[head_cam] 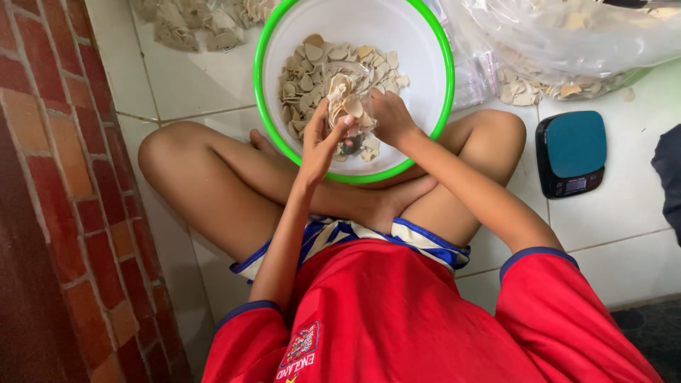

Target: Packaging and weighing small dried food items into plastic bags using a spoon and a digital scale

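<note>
A white bowl with a green rim [425, 42] rests on my crossed legs and holds several pale, flat chips [305, 81]. Over its near side, both hands hold a small clear plastic bag [349, 96] partly filled with chips. My left hand [320, 145] grips the bag's left edge with fingers pinched. My right hand [389, 117] grips its right edge. The bag's lower part is hidden between my hands.
A small digital scale with a blue-green top [571, 152] sits on the white tiled floor at right. A large clear bag of chips [567, 50] lies at the upper right, more filled bags [198, 21] at the upper left. A red brick wall [57, 177] runs along the left.
</note>
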